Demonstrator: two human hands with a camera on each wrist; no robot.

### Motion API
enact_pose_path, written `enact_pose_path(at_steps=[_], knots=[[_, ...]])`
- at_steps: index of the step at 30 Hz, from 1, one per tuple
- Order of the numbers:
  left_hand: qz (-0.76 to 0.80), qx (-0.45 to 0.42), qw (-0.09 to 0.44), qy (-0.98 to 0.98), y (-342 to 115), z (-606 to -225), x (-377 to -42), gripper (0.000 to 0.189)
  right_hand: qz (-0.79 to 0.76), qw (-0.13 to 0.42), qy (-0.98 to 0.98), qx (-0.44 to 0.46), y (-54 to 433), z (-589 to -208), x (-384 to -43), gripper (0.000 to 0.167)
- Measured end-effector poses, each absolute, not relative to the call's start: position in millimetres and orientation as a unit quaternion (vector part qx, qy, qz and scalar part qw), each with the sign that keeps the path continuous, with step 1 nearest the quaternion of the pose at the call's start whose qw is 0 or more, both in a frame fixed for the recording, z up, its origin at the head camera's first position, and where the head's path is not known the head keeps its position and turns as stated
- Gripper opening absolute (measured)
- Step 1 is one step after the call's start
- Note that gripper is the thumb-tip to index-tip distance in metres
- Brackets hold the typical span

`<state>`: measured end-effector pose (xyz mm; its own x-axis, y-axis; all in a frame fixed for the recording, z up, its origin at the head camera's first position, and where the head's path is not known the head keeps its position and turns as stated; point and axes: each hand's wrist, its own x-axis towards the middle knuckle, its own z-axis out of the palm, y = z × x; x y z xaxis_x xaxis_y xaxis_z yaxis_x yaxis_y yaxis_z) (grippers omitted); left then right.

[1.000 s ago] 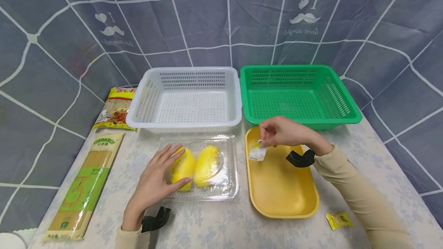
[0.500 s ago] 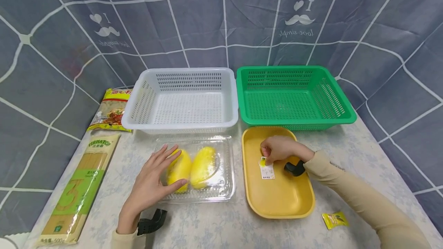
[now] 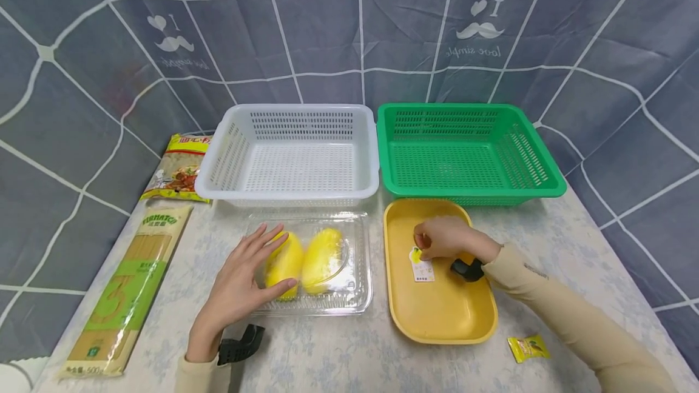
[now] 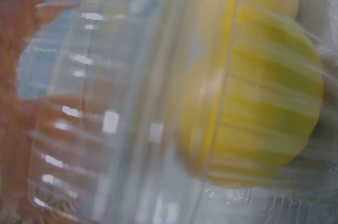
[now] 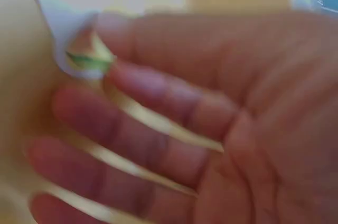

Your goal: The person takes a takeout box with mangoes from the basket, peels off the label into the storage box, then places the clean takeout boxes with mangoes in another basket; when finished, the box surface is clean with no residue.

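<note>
My right hand (image 3: 449, 238) is over the yellow tray (image 3: 443, 314), thumb and forefinger pinching a small white card (image 3: 423, 272) by its upper end. The card bears a yellow fruit picture; its pinched end (image 5: 87, 57) has a rounded edge in the right wrist view. At the left, my left hand (image 3: 240, 281) lies with spread fingers at the near left side of a clear plastic box (image 3: 357, 305). Two yellow, mango-shaped fruits (image 3: 323, 259) sit inside. Through the plastic, one fruit (image 4: 259, 97) shows green streaks in the left wrist view.
Behind stand a white basket (image 3: 295, 196) and a green basket (image 3: 469, 191), side by side. A noodle pack (image 3: 122, 296) and a yellow-topped food bag (image 3: 180, 168) lie at the left. One small yellow packet (image 3: 528, 348) sits right of the tray.
My right hand has come down from the tray's far side into the tray with the card, then stayed nearly still. The left hand keeps its place by the box.
</note>
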<state>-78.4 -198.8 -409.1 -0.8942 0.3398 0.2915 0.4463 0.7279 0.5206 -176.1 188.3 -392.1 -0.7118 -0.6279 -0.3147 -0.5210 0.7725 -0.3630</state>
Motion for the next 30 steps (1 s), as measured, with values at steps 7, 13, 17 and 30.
enact_pose_path(at_steps=[7, 13, 17, 30], knots=[[-0.296, -0.206, 0.082, -0.929, -198, -408, -78, 0.075, -0.241, 0.246, 0.870, -0.353, 222, -351, -178, 0.023], [-0.290, -0.200, 0.086, -0.932, -198, -408, -77, 0.075, -0.370, 0.123, 0.898, -0.205, 283, -311, -199, 0.029], [-0.286, -0.193, 0.086, -0.935, -199, -409, -75, 0.076, -0.434, -0.013, 0.896, -0.094, 322, -315, -220, 0.037], [-0.292, -0.208, 0.096, -0.929, -197, -407, -76, 0.074, -0.444, -0.060, 0.886, 0.120, 385, -367, -239, 0.066]])
